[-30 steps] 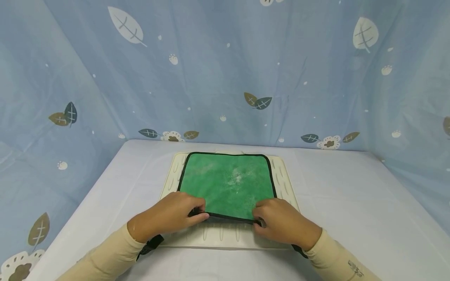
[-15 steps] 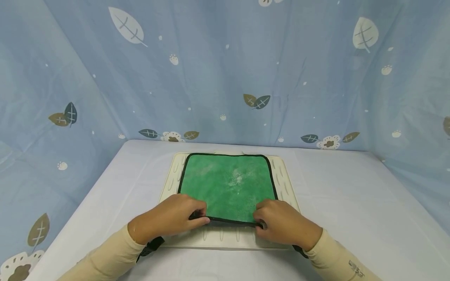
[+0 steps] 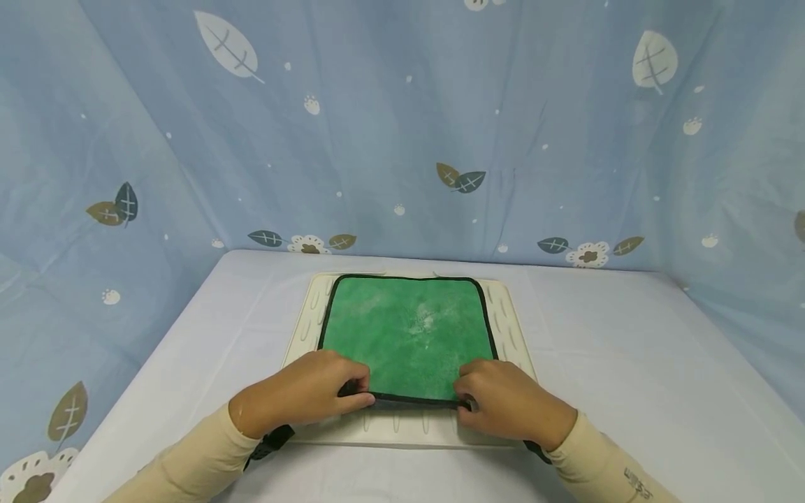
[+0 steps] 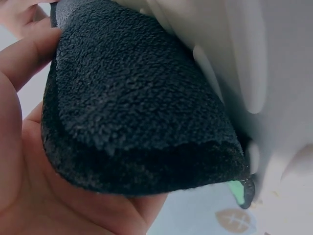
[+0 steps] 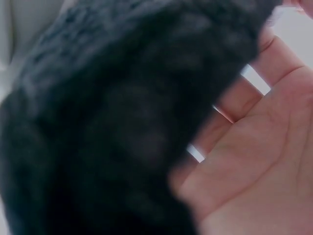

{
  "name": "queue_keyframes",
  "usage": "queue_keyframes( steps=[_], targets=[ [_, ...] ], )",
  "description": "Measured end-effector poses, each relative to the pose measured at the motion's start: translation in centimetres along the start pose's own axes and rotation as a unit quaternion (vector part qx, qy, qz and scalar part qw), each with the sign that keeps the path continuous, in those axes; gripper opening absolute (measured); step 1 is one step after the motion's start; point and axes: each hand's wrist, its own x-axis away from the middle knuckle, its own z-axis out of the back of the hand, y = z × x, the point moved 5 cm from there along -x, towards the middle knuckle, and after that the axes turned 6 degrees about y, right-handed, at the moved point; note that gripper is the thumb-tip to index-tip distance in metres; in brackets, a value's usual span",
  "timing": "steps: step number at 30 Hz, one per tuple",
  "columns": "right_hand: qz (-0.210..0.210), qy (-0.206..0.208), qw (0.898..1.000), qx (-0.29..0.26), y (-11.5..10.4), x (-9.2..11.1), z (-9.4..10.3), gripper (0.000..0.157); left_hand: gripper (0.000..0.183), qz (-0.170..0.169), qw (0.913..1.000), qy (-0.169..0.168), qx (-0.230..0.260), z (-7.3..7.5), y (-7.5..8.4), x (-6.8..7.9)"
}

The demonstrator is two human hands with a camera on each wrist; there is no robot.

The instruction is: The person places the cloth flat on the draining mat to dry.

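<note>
A green towel (image 3: 402, 335) with black trim lies over a cream ridged board (image 3: 411, 434) in the head view. My left hand (image 3: 317, 385) pinches the towel's near edge by its left corner. At the right end of that edge, my right hand (image 3: 503, 397) grips it between thumb and fingers. The near edge is raised off the board, and the left wrist view shows the towel's dark fuzzy underside (image 4: 132, 83). Blurred dark pile (image 5: 107, 112) fills much of the right wrist view, beside the palm. A pale, worn patch marks the green face.
The board rests on a white-covered table (image 3: 604, 349), its ridged sides showing left and right of the towel. Behind stands a blue curtain (image 3: 377, 126) with leaf prints. Black straps (image 3: 273, 440) sit under the wrists.
The towel's near edge has come slightly lower and toward me, with both hands shifting slightly with it. The board has stayed in place.
</note>
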Motion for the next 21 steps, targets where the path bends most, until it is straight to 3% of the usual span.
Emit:
queue_keyframes(
  steps=[21],
  targets=[
    [-0.004, -0.016, 1.0, -0.011, 0.27, -0.11, -0.01, 0.03, 0.021, 0.001, 0.9992, -0.029, 0.028, -0.22, -0.05, 0.0]
  ],
)
